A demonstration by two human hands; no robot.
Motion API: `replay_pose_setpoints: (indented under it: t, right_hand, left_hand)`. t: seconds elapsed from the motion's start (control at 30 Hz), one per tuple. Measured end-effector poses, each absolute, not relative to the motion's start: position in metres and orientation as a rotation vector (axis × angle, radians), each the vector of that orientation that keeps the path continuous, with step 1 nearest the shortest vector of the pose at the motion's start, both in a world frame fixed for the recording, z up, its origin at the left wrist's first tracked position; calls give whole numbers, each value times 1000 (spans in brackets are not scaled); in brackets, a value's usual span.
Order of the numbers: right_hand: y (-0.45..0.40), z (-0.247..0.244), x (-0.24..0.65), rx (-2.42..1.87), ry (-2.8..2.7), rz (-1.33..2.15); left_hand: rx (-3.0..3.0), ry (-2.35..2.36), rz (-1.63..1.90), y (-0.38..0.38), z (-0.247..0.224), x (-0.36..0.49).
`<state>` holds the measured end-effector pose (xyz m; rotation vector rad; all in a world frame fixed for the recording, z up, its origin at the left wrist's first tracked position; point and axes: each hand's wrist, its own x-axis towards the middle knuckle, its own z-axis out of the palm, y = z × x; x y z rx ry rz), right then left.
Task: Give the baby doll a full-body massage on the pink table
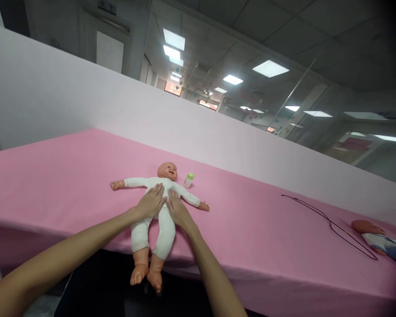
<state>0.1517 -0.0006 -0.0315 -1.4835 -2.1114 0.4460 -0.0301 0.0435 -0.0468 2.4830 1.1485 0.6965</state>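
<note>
A baby doll (161, 224) with a white cloth body lies on its back on the pink-covered table (244, 229), arms spread and feet over the front edge. My left hand (152, 201) rests flat on one side of the doll's torso, fingers stretched toward its chest. On the other side of the torso lies my right hand (178, 208), also flat with fingers extended. Both palms cover part of the doll's belly. Close to the doll's head and shoulder stands a small bottle (188, 179) with a green cap.
A thin black cord (330, 222) lies looped on the right of the table. Beyond it, at the right edge, is another doll (372, 235) in white and blue clothing. A low white wall (198, 132) runs along the back, with glass above it.
</note>
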Motion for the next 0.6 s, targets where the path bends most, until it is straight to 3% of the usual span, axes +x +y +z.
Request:
replay_pose_setpoints:
  t: [0.17, 0.37, 0.6]
  right_hand:
    - [31, -30, 141, -1464, -2059, 478]
    - [42, -42, 143, -1720, -1688, 481]
    - [-6, -41, 145, -1785, -1774, 525]
  left_hand:
    - [2468, 1131, 615, 63, -39, -26]
    - [2119, 1309, 753, 94, -40, -24]
    - [1777, 926, 1008, 62, -60, -61]
